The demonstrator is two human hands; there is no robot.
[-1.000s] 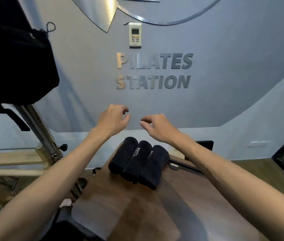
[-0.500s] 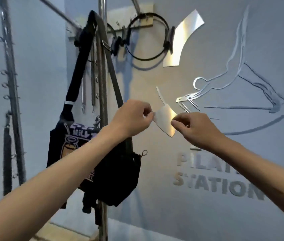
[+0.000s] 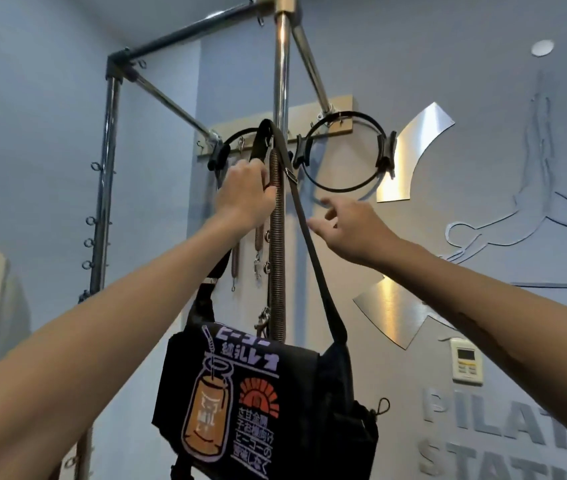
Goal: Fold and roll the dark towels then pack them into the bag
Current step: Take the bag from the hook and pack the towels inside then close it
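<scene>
A black shoulder bag [image 3: 275, 403] with an orange and purple print hangs by its dark strap [image 3: 313, 258] from a hook high on the metal frame. My left hand [image 3: 244, 195] is raised and closed around the strap's left side near the top. My right hand [image 3: 348, 226] is just right of the strap's other side, fingers spread, holding nothing. The dark towels are out of view.
A chrome upright pole [image 3: 280, 81] with a long coiled spring [image 3: 277, 244] runs behind the bag. Two black exercise rings [image 3: 348, 154] hang on a wooden wall rack. A wall controller [image 3: 467, 363] and metal lettering sit at lower right.
My view has swung up from the three rolled towels on the wooden surface to the hanging bag. Both hands rose; my left hand took hold of the strap.
</scene>
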